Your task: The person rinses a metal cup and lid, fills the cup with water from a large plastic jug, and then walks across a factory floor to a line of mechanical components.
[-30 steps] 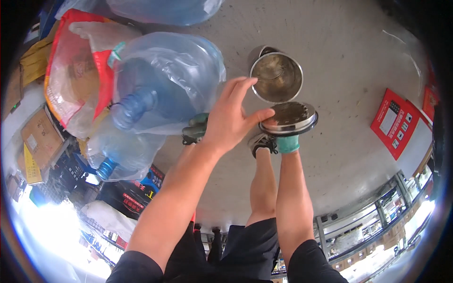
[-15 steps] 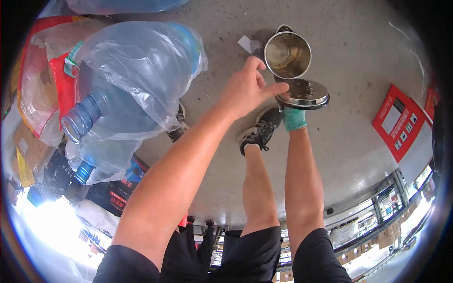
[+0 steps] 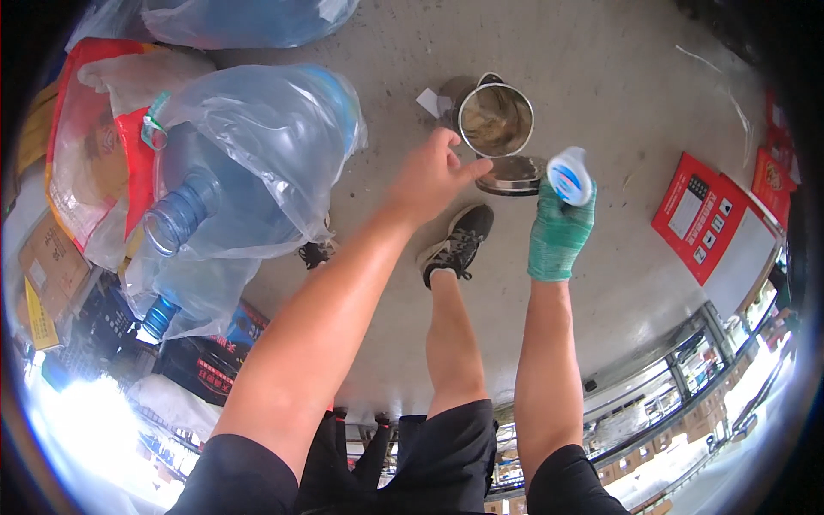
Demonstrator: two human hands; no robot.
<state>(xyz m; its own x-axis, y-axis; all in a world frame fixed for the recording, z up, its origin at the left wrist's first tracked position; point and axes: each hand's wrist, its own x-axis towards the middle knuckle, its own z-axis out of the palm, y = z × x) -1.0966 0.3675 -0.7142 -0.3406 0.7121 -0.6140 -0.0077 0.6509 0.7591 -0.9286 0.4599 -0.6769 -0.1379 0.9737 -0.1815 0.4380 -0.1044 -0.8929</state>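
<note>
An electric kettle stands on the floor ahead, its steel inside showing a brownish tint. The dark round lid hangs back from the rim on the near side. My bare left hand hovers just left of the lid and the near rim. Its thumb and fingers are apart and hold nothing. My right hand, in a green knit glove, is closed round a white piece with a blue mark, to the right of the lid. Whatever lies below that white piece is hidden by the glove.
Large blue water bottles in clear plastic bags lie at the left, beside a red and clear bag. A red and white carton lies at the right. My shoe is near the kettle. White paper sits beside the kettle.
My right hand has come out from under the lid and now shows the white piece with the blue mark. My left hand stays beside the kettle. The view has shifted slightly.
</note>
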